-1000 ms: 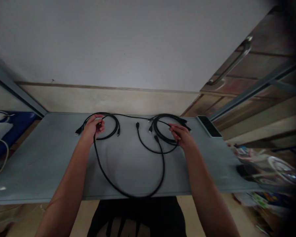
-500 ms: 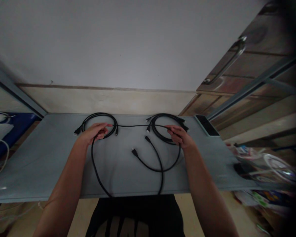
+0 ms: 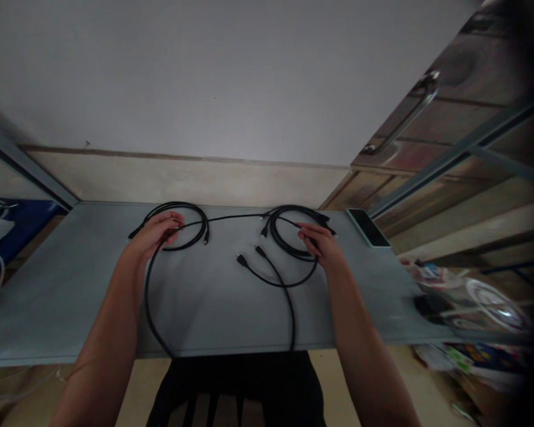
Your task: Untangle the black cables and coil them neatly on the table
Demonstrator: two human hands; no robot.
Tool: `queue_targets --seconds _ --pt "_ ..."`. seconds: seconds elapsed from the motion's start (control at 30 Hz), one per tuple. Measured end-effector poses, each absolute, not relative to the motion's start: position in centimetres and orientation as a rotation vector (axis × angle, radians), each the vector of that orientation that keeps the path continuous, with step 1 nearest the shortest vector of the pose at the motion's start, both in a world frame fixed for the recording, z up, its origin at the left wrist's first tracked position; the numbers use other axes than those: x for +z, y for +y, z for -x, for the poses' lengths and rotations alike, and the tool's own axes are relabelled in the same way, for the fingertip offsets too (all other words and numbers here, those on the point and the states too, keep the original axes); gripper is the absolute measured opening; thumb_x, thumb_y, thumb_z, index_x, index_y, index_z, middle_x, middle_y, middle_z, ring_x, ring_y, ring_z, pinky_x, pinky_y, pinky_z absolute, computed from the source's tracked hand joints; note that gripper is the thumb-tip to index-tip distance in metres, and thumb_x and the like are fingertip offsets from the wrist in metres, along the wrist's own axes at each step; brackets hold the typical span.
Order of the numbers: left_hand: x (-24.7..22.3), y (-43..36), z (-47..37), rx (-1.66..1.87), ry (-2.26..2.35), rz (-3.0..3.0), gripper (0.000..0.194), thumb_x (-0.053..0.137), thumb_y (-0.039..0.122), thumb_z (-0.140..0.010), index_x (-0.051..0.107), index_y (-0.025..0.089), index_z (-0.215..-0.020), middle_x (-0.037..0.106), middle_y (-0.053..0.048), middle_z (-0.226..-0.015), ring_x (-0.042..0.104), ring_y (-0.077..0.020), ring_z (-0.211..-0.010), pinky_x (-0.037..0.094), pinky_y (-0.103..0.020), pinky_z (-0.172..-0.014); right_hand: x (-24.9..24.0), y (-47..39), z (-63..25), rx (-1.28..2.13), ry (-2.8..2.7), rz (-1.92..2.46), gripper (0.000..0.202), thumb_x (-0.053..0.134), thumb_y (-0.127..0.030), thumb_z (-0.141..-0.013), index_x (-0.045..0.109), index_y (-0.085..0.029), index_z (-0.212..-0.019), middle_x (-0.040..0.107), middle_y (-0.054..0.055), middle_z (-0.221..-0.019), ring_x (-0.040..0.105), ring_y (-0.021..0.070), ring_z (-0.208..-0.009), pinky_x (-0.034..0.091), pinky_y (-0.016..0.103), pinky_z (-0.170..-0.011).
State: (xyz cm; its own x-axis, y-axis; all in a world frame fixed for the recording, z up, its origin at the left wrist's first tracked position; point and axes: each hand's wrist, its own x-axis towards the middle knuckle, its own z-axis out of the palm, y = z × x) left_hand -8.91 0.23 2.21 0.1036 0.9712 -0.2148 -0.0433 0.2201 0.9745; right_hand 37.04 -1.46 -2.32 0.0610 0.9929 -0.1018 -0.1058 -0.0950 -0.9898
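A black cable (image 3: pixel 235 217) runs between my two hands, above the grey table (image 3: pixel 222 308). My left hand (image 3: pixel 159 231) is closed loosely around it, in front of a coiled black cable (image 3: pixel 196 207). My right hand (image 3: pixel 318 242) pinches the same cable beside a second coil (image 3: pixel 273 234). From my right hand the cable curves down to a plug (image 3: pixel 242 260) lying on the table. Another plug (image 3: pixel 260 251) lies close by, its cable passing over the front edge. From my left hand the cable also drops past the front edge toward my lap.
A dark, flat device with a pale green edge (image 3: pixel 368 228) lies at the table's back right. Clear plastic packaging (image 3: pixel 480 302) sits at the right end. Metal frame posts (image 3: pixel 31 169) rise at both sides, with a wall behind.
My left hand has shifted left along the cable and its fingers have loosened a little. The cable span between my hands has lengthened and tilted. The view has moved slightly.
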Motion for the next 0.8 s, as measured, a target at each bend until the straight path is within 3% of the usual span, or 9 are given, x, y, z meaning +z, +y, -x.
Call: queue_targets --seconds 0.17,0.27,0.4,0.5,0.6,0.7,0.8 --pt "0.9 -0.1 6.8 0.759 1.145 -1.148 0.046 0.074 0.043 -0.078 0.067 0.018 -0.117 0.063 -0.003 -0.077 0.038 -0.0040 -0.042 0.023 -0.019 -0.039 -1.8 -2.2 -36.4 1.570 -1.192 1.221 0.036 0.076 -0.032 -0.075 0.075 -0.014 -0.106 0.065 0.001 -0.067 0.031 0.0003 -0.032 0.015 0.016 -0.028" --pt "0.2 0.0 5.5 0.611 1.072 -1.201 0.042 0.075 0.046 -0.077 0.070 0.015 -0.104 0.047 0.004 -0.057 0.031 -0.0048 -0.041 0.019 -0.020 -0.040 -2.0 -2.4 -36.5 1.765 -1.328 1.222 0.034 0.077 -0.031 -0.075 0.076 -0.012 -0.103 0.063 0.000 -0.061 0.032 0.0009 -0.031 0.014 0.016 -0.028" --pt "0.2 0.1 5.3 0.625 1.047 -1.229 0.035 0.076 0.046 -0.075 0.070 0.013 -0.088 0.032 0.009 -0.051 0.027 -0.0051 -0.041 0.019 -0.020 -0.041 -2.0 -2.6 -36.6 1.986 -1.415 1.218 0.038 0.077 -0.030 -0.076 0.075 -0.009 -0.107 0.061 -0.001 -0.056 0.034 0.0024 -0.031 0.015 0.016 -0.027" --pt "0.7 0.2 6.4 0.756 1.074 -1.216 0.035 0.075 0.045 -0.077 0.069 0.014 -0.090 0.032 0.009 -0.050 0.026 -0.0050 -0.040 0.016 -0.020 -0.040 -1.2 -2.8 -36.5 1.831 -1.289 1.146 0.053 0.077 -0.027 -0.076 0.068 -0.016 -0.127 0.066 0.001 -0.068 0.040 0.0029 -0.038 0.022 0.015 -0.031" --pt "1.4 0.4 7.7 0.901 1.061 -1.190 0.030 0.073 0.042 -0.079 0.067 0.015 -0.090 0.030 0.010 -0.049 0.024 -0.0048 -0.038 0.015 -0.019 -0.040 -0.4 -2.9 -36.5 1.663 -1.148 1.082 0.061 0.080 -0.025 -0.073 0.064 -0.022 -0.132 0.073 0.007 -0.093 0.049 0.0048 -0.051 0.031 0.014 -0.036" --pt "1.8 0.5 8.6 1.001 1.018 -1.173 0.027 0.074 0.040 -0.079 0.064 0.016 -0.088 0.030 0.010 -0.049 0.023 -0.0043 -0.038 0.017 -0.019 -0.040 -0.4 -2.7 -36.5 1.526 -1.061 1.064 0.051 0.081 -0.027 -0.071 0.071 -0.021 -0.121 0.073 0.009 -0.101 0.046 0.0039 -0.051 0.032 0.014 -0.037" --pt "1.5 0.4 8.7 0.901 1.028 -1.194 0.027 0.072 0.039 -0.081 0.064 0.016 -0.093 0.040 0.007 -0.054 0.034 -0.0060 -0.042 0.023 -0.019 -0.041 -0.9 -2.3 -36.4 1.408 -1.056 1.147 0.035 0.080 -0.030 -0.070 0.076 -0.016 -0.102 0.073 0.007 -0.086 0.041 0.0032 -0.046 0.027 0.014 -0.034"
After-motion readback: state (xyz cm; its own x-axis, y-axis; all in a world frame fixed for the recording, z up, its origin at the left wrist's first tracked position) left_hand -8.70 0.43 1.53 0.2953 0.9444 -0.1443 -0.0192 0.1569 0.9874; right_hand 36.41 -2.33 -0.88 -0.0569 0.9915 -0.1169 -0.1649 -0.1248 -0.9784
